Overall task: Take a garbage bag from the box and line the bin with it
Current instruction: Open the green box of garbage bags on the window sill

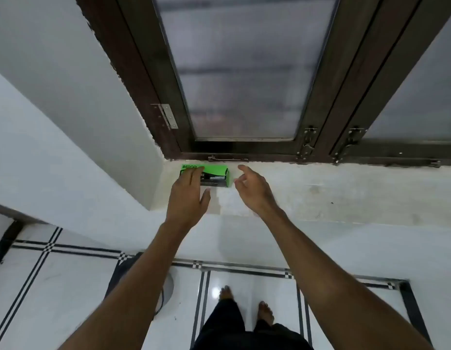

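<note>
I look down through the head camera and I see both arms stretched forward to a white window ledge. The green box lies on this ledge, in its left corner, close under the dark wooden window frame and just beside the white wall. My left hand is over the left part of the box; its fingers are straight and lie across the top and front of the box, and the thumb is spread to the right below the box. The fingers are not curled around it, and I cannot tell surely if they press on it or only cover it. My right hand is just to the right of the box and apart from it; its fingers are relaxed, a little bent, and they hold nothing. The first finger points up toward the frame. Behind the ledge is frosted glass with a metal hinge at the left and small latches at the right. Below the ledge I see a white tiled floor with black lines, and two bare feet with dark trousers. A part of a round grey thing shows beside my left forearm, but I cannot tell what it is.
</note>
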A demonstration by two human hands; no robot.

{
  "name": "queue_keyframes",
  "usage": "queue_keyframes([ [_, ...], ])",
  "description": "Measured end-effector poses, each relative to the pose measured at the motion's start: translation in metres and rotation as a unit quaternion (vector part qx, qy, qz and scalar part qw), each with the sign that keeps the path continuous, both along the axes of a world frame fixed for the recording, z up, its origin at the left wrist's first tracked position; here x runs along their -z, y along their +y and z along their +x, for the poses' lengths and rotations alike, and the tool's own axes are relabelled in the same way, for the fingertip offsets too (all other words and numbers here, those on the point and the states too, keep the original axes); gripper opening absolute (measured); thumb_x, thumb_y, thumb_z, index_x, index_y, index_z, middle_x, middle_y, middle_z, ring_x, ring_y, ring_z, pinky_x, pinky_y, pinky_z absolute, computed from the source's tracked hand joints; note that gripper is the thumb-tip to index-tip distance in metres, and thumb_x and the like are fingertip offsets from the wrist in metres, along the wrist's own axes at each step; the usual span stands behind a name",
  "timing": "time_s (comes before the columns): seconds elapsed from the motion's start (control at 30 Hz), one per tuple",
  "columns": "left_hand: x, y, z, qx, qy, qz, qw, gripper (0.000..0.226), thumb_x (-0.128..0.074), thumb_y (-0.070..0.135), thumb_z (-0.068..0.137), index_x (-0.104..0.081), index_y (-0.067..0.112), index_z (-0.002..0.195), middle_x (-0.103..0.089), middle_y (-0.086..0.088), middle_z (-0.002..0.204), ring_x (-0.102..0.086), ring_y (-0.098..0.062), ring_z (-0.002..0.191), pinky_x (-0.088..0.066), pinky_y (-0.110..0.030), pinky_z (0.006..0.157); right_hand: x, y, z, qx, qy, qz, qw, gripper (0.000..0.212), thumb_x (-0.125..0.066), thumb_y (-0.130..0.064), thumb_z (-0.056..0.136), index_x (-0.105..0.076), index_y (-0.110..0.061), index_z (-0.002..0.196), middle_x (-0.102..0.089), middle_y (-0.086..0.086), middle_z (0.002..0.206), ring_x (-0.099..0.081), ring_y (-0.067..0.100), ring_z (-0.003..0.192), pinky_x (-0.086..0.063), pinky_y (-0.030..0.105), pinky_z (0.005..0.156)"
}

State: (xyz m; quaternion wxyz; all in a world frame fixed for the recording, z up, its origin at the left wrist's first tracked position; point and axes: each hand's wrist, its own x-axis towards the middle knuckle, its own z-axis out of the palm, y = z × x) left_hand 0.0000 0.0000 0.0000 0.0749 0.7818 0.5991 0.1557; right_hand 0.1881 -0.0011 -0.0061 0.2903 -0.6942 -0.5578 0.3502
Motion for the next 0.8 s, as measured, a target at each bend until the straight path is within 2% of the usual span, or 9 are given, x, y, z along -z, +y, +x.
queue_keyframes([
  [0.07,0.0,0.019,-0.004,0.01,-0.012,0.013,1.0,0.054,-0.066,0.027,0.089,-0.052,0.008,0.138,-0.058,-0.015,0.136,-0.06,-0.033,0.119,-0.051,-0.044,0.101,0.0,0.016,0.0,-0.027,-0.038,-0.035,0.998,0.054,-0.055,-0.025,0.098,-0.04,-0.017,0.149,-0.056,0.01,0.14,-0.054,0.027,0.126,-0.043,0.034,0.103],
  [0.13,0.005,0.04,-0.01,0.03,0.011,0.007,0.999,0.052,-0.06,0.035,0.09,-0.054,0.01,0.136,-0.058,-0.014,0.135,-0.058,-0.035,0.121,-0.05,-0.046,0.1,0.0,0.033,0.0,-0.034,-0.056,-0.051,0.997,0.052,-0.058,-0.023,0.096,-0.044,-0.015,0.146,-0.056,0.009,0.139,-0.055,0.025,0.124,-0.042,0.029,0.097],
  [0.23,0.015,0.059,-0.017,0.066,0.022,-0.043,0.997,0.062,-0.038,0.053,0.092,-0.052,0.016,0.14,-0.056,-0.01,0.14,-0.051,-0.033,0.13,-0.042,-0.048,0.108,0.001,0.053,-0.002,-0.03,-0.045,-0.045,0.998,0.039,-0.057,-0.016,0.095,-0.057,-0.017,0.133,-0.066,0.005,0.117,-0.059,0.019,0.099,-0.039,0.023,0.078],
  [0.3,0.017,0.064,-0.022,0.078,-0.01,-0.072,0.994,0.068,-0.034,0.058,0.09,-0.05,0.018,0.143,-0.055,-0.008,0.141,-0.048,-0.03,0.132,-0.041,-0.045,0.11,0.004,0.06,-0.002,-0.032,-0.033,-0.045,0.998,0.036,-0.059,-0.012,0.091,-0.062,-0.019,0.127,-0.066,0.002,0.102,-0.058,0.016,0.089,-0.04,0.023,0.073],
  [0.37,0.019,0.065,-0.026,0.096,-0.034,-0.084,0.991,0.071,-0.039,0.06,0.088,-0.05,0.018,0.144,-0.054,-0.007,0.139,-0.046,-0.027,0.131,-0.042,-0.041,0.109,0.011,0.063,0.001,-0.04,-0.008,-0.051,0.998,0.038,-0.067,-0.011,0.086,-0.064,-0.019,0.123,-0.063,-0.001,0.094,-0.058,0.015,0.085,-0.044,0.024,0.073],
  [0.47,0.024,0.062,-0.03,0.122,-0.043,-0.075,0.989,0.069,-0.047,0.059,0.085,-0.054,0.019,0.141,-0.055,-0.006,0.131,-0.049,-0.026,0.126,-0.046,-0.04,0.104,0.017,0.055,0.002,-0.064,0.008,-0.053,0.997,0.04,-0.076,-0.014,0.08,-0.066,-0.022,0.118,-0.059,-0.003,0.094,-0.056,0.015,0.079,-0.047,0.023,0.074],
  [0.6,0.024,0.06,-0.029,0.103,-0.068,-0.07,0.99,0.065,-0.053,0.057,0.081,-0.062,0.02,0.134,-0.059,-0.004,0.123,-0.052,-0.025,0.119,-0.049,-0.036,0.098,0.017,0.05,-0.001,-0.05,0.049,-0.051,0.996,0.034,-0.071,-0.006,0.076,-0.067,-0.028,0.102,-0.067,-0.002,0.096,-0.063,0.017,0.077,-0.053,0.027,0.072],
  [0.7,0.019,0.055,-0.029,0.08,-0.095,-0.079,0.989,0.059,-0.068,0.047,0.081,-0.061,0.022,0.134,-0.059,-0.002,0.124,-0.05,-0.021,0.121,-0.047,-0.029,0.094,0.016,0.041,0.006,-0.012,-0.013,-0.026,1.0,0.03,-0.063,-0.002,0.079,-0.065,-0.027,0.094,-0.068,-0.009,0.091,-0.063,0.012,0.082,-0.054,0.032,0.075],
  [0.8,0.01,0.05,-0.02,0.066,-0.081,-0.071,0.992,0.062,-0.081,0.039,0.075,-0.063,0.024,0.132,-0.062,0.001,0.125,-0.052,-0.02,0.121,-0.05,-0.028,0.088,0.009,0.023,0.013,-0.024,-0.121,-0.004,0.992,0.021,-0.065,-0.013,0.086,-0.061,-0.03,0.097,-0.064,-0.014,0.095,-0.057,0.011,0.092,-0.051,0.029,0.074],
])
